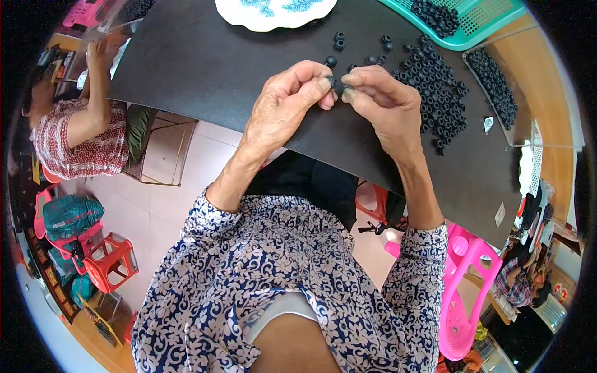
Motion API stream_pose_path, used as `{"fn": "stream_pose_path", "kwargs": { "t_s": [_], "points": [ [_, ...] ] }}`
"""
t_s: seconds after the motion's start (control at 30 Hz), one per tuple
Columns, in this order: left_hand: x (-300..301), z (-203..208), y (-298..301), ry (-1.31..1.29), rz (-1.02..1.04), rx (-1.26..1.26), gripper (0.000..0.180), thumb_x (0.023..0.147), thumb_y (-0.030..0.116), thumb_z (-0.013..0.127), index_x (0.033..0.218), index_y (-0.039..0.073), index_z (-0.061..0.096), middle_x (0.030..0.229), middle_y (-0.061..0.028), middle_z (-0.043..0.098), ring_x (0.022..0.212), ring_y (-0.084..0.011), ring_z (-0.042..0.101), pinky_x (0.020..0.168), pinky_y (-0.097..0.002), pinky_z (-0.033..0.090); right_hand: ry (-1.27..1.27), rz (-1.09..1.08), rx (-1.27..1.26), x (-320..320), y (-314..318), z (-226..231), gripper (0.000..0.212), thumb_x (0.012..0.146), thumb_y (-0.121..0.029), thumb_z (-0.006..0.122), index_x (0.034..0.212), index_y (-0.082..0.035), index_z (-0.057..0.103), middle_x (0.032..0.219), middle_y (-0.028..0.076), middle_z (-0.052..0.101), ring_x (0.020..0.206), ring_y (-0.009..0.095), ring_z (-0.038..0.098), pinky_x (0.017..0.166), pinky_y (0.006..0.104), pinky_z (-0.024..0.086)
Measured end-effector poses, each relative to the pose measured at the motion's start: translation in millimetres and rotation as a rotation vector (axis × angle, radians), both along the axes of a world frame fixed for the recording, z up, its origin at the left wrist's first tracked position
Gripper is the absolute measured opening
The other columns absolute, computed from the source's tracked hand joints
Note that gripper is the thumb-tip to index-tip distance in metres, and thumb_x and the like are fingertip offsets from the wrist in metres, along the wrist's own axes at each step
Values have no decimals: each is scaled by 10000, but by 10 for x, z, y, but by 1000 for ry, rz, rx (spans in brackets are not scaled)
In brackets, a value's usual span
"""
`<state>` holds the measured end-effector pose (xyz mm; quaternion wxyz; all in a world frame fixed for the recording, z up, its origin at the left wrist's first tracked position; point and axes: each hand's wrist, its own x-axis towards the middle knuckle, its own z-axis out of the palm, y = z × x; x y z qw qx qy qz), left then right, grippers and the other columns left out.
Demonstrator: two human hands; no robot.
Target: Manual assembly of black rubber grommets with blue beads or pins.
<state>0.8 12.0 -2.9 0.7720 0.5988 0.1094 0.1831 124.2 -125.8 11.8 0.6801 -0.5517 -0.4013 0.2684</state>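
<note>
Above the dark table's near edge, my two hands almost meet. My left hand (292,96) pinches a small black hollow part (333,81) between thumb and forefinger. Close by on its right, my right hand (387,102) is closed in a pinch too; whatever its fingertips hold is too small to make out. Just beyond the left fingertips lies a round black piece (331,61). To the right of my right hand spreads a loose pile of black ring-shaped parts (438,93), with a few strays (339,41) farther back.
A white scalloped plate (277,18) with small blue bits stands at the far side. At the far right are a green basket (485,25) and a clear tray (513,127) of black parts. Another person (81,133) sits at left. A pink chair (463,292) stands right of me.
</note>
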Motion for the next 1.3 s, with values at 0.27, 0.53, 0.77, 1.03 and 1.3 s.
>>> {"fn": "stream_pose_path", "kwargs": {
  "t_s": [0.27, 0.53, 0.77, 1.03, 1.3],
  "points": [
    [-8, 22, -26, -24, 4, 13, 192, 971, 138, 528, 1045, -24, 602, 813, -21, 612, 776, -90, 556, 751, -233, 475, 111, -37, -44, -28, -1, 6, 177, 811, 79, 662, 978, 25, 639, 900, 57, 682, 827, 103, 654, 760, 208, 528],
    [-30, 15, -20, -30, 11, 112, 201, 971, 152, 527, 1050, -19, 596, 821, -24, 611, 784, -93, 554, 752, -237, 474, 82, -26, -76, -19, 5, -3, 165, 816, 54, 680, 973, 20, 642, 895, 59, 683, 821, 105, 655, 751, 207, 529],
    [-27, 40, -22, 4, 12, 187, 198, 967, 136, 520, 1059, -26, 584, 815, -32, 607, 791, -96, 561, 757, -245, 481, 70, -14, -59, -11, 2, -17, 165, 818, 49, 682, 976, 25, 642, 909, 76, 690, 839, 123, 668, 758, 217, 536],
    [-18, 22, -37, -62, 13, 223, 183, 964, 110, 521, 1059, -36, 578, 816, -35, 602, 777, -101, 572, 740, -240, 484, -19, -29, -62, -21, -15, -6, 172, 815, 67, 673, 980, 36, 633, 905, 85, 689, 841, 132, 671, 759, 226, 538],
    [-10, 59, -14, -13, -109, 126, 204, 980, 154, 498, 1050, -12, 593, 789, -30, 626, 750, -90, 564, 704, -233, 475, 109, 112, -94, 73, -70, 36, 250, 790, 66, 705, 1022, 10, 631, 979, 40, 652, 912, 107, 634, 828, 228, 516]
  ]
}}
